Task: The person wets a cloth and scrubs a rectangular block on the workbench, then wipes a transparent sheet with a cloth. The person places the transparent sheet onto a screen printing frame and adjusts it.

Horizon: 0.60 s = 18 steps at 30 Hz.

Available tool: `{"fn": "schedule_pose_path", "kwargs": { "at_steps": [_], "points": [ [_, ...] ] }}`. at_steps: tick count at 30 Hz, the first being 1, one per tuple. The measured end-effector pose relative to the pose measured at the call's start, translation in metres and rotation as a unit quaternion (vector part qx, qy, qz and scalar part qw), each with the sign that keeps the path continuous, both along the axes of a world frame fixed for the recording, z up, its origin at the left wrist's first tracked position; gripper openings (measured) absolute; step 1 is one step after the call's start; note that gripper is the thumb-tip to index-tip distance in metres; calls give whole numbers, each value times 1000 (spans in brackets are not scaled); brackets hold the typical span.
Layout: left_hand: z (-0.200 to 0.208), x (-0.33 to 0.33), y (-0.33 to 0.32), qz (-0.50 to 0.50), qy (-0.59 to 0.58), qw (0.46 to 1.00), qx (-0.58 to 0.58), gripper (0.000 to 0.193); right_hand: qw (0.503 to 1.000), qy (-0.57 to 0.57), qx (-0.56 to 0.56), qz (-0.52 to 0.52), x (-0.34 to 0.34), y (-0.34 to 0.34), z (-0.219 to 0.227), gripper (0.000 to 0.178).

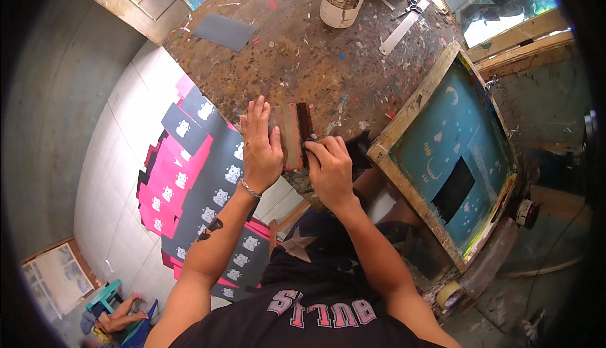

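The left hand [262,155] is lying open against a brown, dark-edged wooden block [290,127] on a paint-stained brown table [297,57]; the right hand [331,171], hold unclear, is curling beside it, near a blue-meshed wooden frame [418,100].

Surroundings of a workshop table [297,64], its brown top speckled with paint. At the far edge stands an off-white bucket [341,0] with a dark patch on its side. To its right lies a flat metal ruler [401,35], scissors [413,8] near its upper end. Lower right: a roll of tape [450,295]. Lower left, on pale floor tiles [104,184]: a wood-edged panel [60,278], a green stool [106,293], and another person's bare legs [123,316], partly visible.
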<state>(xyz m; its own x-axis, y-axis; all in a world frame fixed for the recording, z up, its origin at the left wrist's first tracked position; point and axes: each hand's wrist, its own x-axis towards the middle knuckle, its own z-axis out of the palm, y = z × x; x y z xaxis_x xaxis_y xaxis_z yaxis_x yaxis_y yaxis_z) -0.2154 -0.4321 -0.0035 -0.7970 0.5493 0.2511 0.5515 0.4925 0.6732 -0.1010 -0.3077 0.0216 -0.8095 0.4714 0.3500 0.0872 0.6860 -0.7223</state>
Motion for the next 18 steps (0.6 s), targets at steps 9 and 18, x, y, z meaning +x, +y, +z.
{"fn": "schedule_pose_path", "kwargs": {
  "at_steps": [9, 18],
  "points": [
    [5, 2, 6, -7, 0, 1000, -14, 52, 997, 28, 64, -15, -47, 31, -5, 12],
    [0, 6, 1, 1, 15, 1000, -12, 51, 1000, 3, 4, 7, 10, 8, 1, 15]
  ]
}}
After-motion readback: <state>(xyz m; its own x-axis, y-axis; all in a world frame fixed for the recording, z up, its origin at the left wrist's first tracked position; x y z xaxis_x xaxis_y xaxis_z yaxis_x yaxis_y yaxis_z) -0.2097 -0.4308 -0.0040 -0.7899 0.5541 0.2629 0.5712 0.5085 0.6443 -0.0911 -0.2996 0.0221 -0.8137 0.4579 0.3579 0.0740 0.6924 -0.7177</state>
